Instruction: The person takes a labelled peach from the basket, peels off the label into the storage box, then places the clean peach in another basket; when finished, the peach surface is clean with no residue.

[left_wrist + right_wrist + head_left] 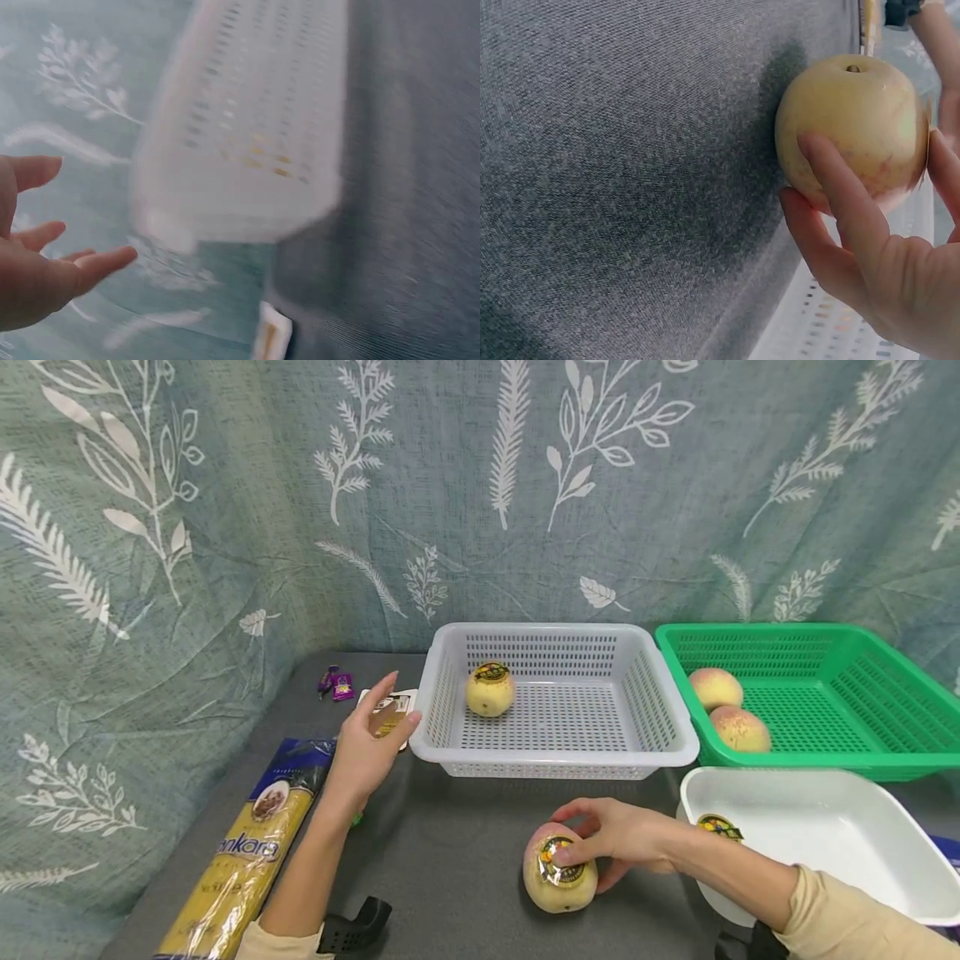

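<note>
My right hand (611,839) grips a yellow peach with a pink blush (558,889), its fingers and thumb curled around it. A round black sticker with a colourful print is on the peach, and the thumb lies over part of it. In the right wrist view the fingers (847,195) wrap the peach's side, low over the grey cloth. My left hand (367,747), thumb and fingers spread and holding nothing, is raised beside the left end of the white perforated basket (555,758). Another stickered peach (490,695) sits inside that basket, at its left.
A green basket (825,760) with two peaches (740,729) stands at the back right. Before it is a white tub (817,835), a black-and-gold sticker (720,827) at its left. Spaghetti (247,852) lies left, with small purple packets (342,687) behind. A patterned curtain (465,485) hangs behind.
</note>
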Demonstrator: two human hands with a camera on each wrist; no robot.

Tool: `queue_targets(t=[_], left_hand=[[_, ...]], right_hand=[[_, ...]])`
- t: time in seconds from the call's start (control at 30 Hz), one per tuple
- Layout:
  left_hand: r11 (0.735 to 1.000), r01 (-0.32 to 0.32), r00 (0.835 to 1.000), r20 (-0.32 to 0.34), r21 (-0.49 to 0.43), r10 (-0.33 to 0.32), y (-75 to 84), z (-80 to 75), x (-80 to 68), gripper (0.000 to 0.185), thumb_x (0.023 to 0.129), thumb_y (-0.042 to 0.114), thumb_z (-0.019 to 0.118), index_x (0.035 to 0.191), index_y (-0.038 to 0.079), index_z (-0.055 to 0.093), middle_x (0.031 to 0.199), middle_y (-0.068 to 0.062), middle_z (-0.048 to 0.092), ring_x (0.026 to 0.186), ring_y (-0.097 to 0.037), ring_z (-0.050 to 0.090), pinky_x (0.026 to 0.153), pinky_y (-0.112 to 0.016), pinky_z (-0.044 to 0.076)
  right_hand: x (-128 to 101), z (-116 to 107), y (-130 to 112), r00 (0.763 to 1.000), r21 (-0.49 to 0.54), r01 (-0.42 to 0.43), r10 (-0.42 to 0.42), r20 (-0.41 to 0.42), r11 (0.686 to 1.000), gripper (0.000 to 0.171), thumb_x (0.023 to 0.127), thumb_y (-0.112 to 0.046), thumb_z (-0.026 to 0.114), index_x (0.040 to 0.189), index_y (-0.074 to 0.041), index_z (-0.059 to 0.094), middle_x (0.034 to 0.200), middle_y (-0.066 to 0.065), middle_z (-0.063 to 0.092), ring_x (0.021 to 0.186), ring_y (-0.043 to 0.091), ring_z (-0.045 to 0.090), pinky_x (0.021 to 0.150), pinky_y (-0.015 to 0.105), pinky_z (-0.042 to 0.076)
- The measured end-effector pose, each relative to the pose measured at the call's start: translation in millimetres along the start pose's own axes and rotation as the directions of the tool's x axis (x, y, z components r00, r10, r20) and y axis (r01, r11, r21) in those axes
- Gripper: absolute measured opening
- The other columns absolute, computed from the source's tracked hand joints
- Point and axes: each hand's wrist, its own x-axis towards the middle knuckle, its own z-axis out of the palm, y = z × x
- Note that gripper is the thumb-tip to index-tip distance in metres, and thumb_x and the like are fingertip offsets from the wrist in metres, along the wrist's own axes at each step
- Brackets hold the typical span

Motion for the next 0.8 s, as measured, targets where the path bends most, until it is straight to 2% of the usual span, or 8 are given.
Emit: queue_targets(t=[0.1,0.2,0.27,0.37,0.43,0.5,0.63,0.8], left_hand=[[0.994,-0.075,0.995,0.06,-0.079,0.08,10.8,7.8,-8.7,0.062,0.093,0.008,0.063,0.147,0.007,0.034,0.15,-0.013,0.032,0.133,-0.031,0.036,0.099,-0.05,0.039],[0.98,-0.095,0.96,0.246,-0.175,0.137,15.2,25.1,-17.3,0.063,0.09,0.003,0.064,0.146,0.001,0.035,0.148,-0.015,0.035,0.132,-0.033,0.037,0.098,-0.042,0.042],[0.978,-0.064,0.904,0.403,-0.199,0.142,15.1,38.0,-22.6,0.063,0.09,0.006,0.065,0.145,0.001,0.035,0.147,-0.015,0.036,0.132,-0.033,0.037,0.098,-0.04,0.042],[0.987,-0.012,0.791,0.602,-0.158,0.106,9.9,56.0,-28.0,0.063,0.09,0.012,0.067,0.145,0.004,0.037,0.146,-0.014,0.038,0.131,-0.034,0.037,0.098,-0.04,0.042],[0.994,0.019,0.724,0.687,-0.112,0.063,3.4,65.7,-29.8,0.063,0.09,0.014,0.068,0.145,0.006,0.039,0.145,-0.014,0.039,0.131,-0.034,0.038,0.098,-0.04,0.043],[0.996,0.052,0.68,0.733,-0.072,0.017,-4.4,74.3,-30.8,0.063,0.087,0.012,0.07,0.143,0.007,0.042,0.145,-0.011,0.04,0.131,-0.034,0.037,0.097,-0.037,0.044],[0.993,0.111,0.642,0.765,-0.035,-0.044,-17.2,88.2,-33.3,0.067,0.08,0.006,0.076,0.14,0.007,0.046,0.138,-0.003,0.048,0.126,-0.026,0.044,0.091,-0.03,0.047],[0.99,0.139,0.643,0.763,-0.033,-0.065,-24.0,98.6,-37.4,0.067,0.075,0.002,0.078,0.136,0.006,0.05,0.126,0.002,0.055,0.113,-0.018,0.05,0.085,-0.027,0.048]], right_hand=[[-0.6,0.4,0.6,1.0,-0.006,-0.003,0.003,-0.019,1.0,0.064,0.086,-0.018,0.073,0.135,0.005,0.04,0.112,0.017,0.055,0.091,0.028,0.062,0.067,0.047,0.055],[-0.6,1.2,1.3,0.999,-0.003,-0.004,0.003,-0.035,1.0,0.065,0.085,-0.019,0.074,0.135,0.005,0.04,0.112,0.017,0.056,0.091,0.028,0.062,0.068,0.047,0.055],[-0.5,1.8,1.7,0.999,-0.001,-0.004,0.004,-0.045,1.0,0.066,0.085,-0.02,0.074,0.136,0.005,0.04,0.112,0.018,0.056,0.091,0.028,0.062,0.068,0.047,0.055],[-0.4,2.5,2.2,0.998,-0.003,-0.011,0.01,-0.064,1.0,0.067,0.085,-0.021,0.075,0.136,0.004,0.04,0.112,0.018,0.055,0.091,0.028,0.062,0.068,0.047,0.055],[-0.7,2.7,2.8,0.997,-0.007,-0.015,0.014,-0.074,1.0,0.067,0.085,-0.021,0.075,0.136,0.004,0.04,0.113,0.018,0.054,0.091,0.028,0.062,0.067,0.047,0.055],[-0.9,3.0,3.2,0.996,-0.009,-0.016,0.015,-0.082,1.0,0.067,0.085,-0.021,0.075,0.136,0.004,0.041,0.113,0.018,0.054,0.091,0.028,0.062,0.067,0.047,0.055],[-0.9,3.3,3.6,0.996,-0.019,-0.001,0.0,-0.086,1.0,0.066,0.085,-0.022,0.075,0.135,0.004,0.041,0.112,0.017,0.055,0.09,0.028,0.062,0.067,0.047,0.056],[-1.6,4.2,2.3,0.994,-0.052,0.01,-0.015,-0.112,0.999,0.064,0.085,-0.024,0.075,0.134,0.003,0.042,0.11,0.017,0.055,0.09,0.027,0.062,0.067,0.046,0.056]])
